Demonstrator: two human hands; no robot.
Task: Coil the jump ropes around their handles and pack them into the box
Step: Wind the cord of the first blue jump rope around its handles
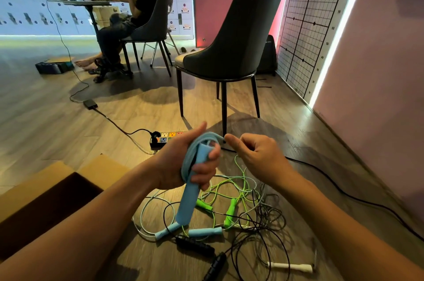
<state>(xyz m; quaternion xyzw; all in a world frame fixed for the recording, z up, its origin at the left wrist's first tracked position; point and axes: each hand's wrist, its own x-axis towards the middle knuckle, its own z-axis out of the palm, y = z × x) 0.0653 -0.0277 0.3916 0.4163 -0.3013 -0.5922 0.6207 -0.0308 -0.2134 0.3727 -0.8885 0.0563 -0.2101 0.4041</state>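
Observation:
My left hand (183, 163) grips a pair of light blue handles (187, 205) held upright, with pale blue rope (202, 140) looped round their top. My right hand (257, 154) is just to the right, fingers curled, pinching the thin rope end near the loop. On the floor below lies a tangle of ropes: two more blue handles (204, 232), green handles (230, 213), black handles (195, 245) and a white handle (290, 266). The open cardboard box (36, 191) stands at the lower left.
A dark chair (236, 35) stands just beyond my hands, with a power strip (168, 137) and cables on the wooden floor. A person sits at a laptop desk at the far left. A pink wall runs along the right.

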